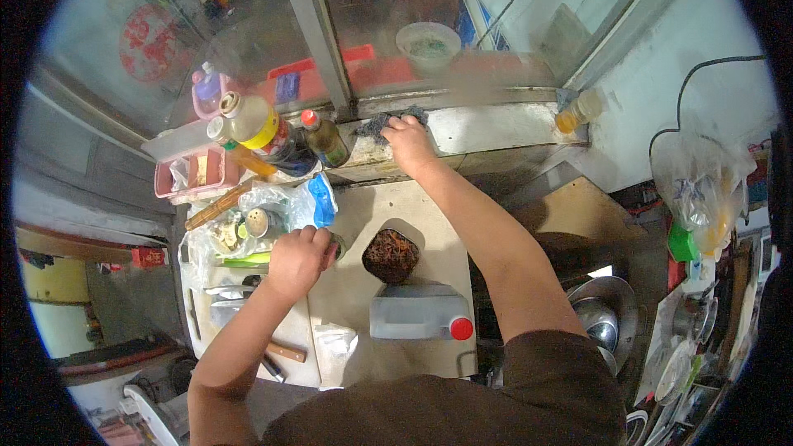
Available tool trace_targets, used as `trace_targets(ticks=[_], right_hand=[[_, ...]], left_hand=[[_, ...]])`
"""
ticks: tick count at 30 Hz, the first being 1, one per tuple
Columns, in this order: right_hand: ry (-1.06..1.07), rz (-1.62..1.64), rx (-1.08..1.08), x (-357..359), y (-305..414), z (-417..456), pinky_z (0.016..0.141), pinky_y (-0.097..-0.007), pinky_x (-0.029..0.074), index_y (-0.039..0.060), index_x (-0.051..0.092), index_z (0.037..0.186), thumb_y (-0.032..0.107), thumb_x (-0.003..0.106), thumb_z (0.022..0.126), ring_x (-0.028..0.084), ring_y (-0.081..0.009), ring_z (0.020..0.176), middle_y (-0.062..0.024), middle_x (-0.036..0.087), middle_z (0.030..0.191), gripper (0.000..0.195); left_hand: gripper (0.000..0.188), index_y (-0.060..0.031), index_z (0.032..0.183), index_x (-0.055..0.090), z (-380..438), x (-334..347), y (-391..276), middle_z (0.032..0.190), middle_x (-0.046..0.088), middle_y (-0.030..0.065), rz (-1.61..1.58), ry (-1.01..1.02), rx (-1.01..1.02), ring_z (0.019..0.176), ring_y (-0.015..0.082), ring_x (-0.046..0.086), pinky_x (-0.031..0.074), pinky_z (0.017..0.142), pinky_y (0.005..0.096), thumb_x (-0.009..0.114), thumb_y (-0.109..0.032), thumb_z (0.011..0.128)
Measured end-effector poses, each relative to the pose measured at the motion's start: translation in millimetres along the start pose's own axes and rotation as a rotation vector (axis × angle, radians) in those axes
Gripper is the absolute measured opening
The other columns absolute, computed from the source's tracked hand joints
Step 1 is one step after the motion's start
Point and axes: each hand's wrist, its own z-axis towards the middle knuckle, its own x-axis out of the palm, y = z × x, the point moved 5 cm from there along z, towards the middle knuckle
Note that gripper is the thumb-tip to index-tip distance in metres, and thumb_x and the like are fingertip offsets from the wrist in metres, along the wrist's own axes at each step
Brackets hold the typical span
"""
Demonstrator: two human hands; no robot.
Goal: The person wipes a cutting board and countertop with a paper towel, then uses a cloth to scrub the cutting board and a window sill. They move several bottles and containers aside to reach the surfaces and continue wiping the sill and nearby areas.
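My right hand (409,145) presses a dark grey rag or scouring pad (373,129) onto the white window ledge (489,127), near the foot of the window frame. My left hand (300,263) is curled around a small greenish container (337,248), mostly hidden by the fingers, above the worktop. Right of that hand stands an open square container of dark reddish-brown food or seasoning (390,254). Nearer to me lies a translucent plastic jug (409,316) with a red cap. Just beyond my left hand are a shaker with a perforated lid (257,223) and a blue-and-clear plastic bag (321,201).
Several bottles, including a red-capped one (325,142), crowd the ledge's left side by a pink divided box (198,172). A wooden-handled knife (288,352) lies left on a cutting board (313,365). A jar with orange contents (576,113) stands at the ledge's right end.
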Motion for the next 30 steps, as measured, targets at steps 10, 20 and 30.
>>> trace_targets(ticks=[10,20,30], right_hand=[[0.037,-0.037,0.075,-2.9,-5.8,7.7,0.088,-0.0393,0.047,0.0106,0.070,0.094,0.002,0.058,0.071,0.056,-0.0321,0.100,-0.0116,0.065,0.101,0.027],[0.125,0.026,0.113,-43.2,-72.0,-18.9,0.087,-0.0430,0.045,0.0117,0.070,0.092,-0.004,0.055,0.071,0.057,-0.0336,0.095,-0.0114,0.065,0.095,0.030],[0.134,0.199,-0.104,-11.6,-17.3,-29.9,0.083,-0.0422,0.046,0.0076,0.070,0.090,0.001,0.061,0.070,0.057,-0.0338,0.092,-0.0127,0.065,0.097,0.022]], left_hand=[[0.028,-0.0063,0.092,0.057,-6.0,23.1,6.5,0.081,0.058,0.0121,-0.074,0.025,-0.085,0.071,0.0295,0.061,0.051,0.061,0.0395,0.065,-0.031,0.083],[0.048,-0.0074,0.119,0.052,58.2,-43.3,12.5,0.110,0.052,0.0182,-0.014,-0.085,-0.093,0.077,0.0331,0.063,0.052,0.065,0.0420,0.068,-0.032,0.081],[0.023,-0.0028,0.096,0.053,161.4,-26.2,63.5,0.099,0.056,0.0219,0.140,-0.026,-0.218,0.078,0.0373,0.065,0.054,0.066,0.0446,0.062,-0.021,0.085]])
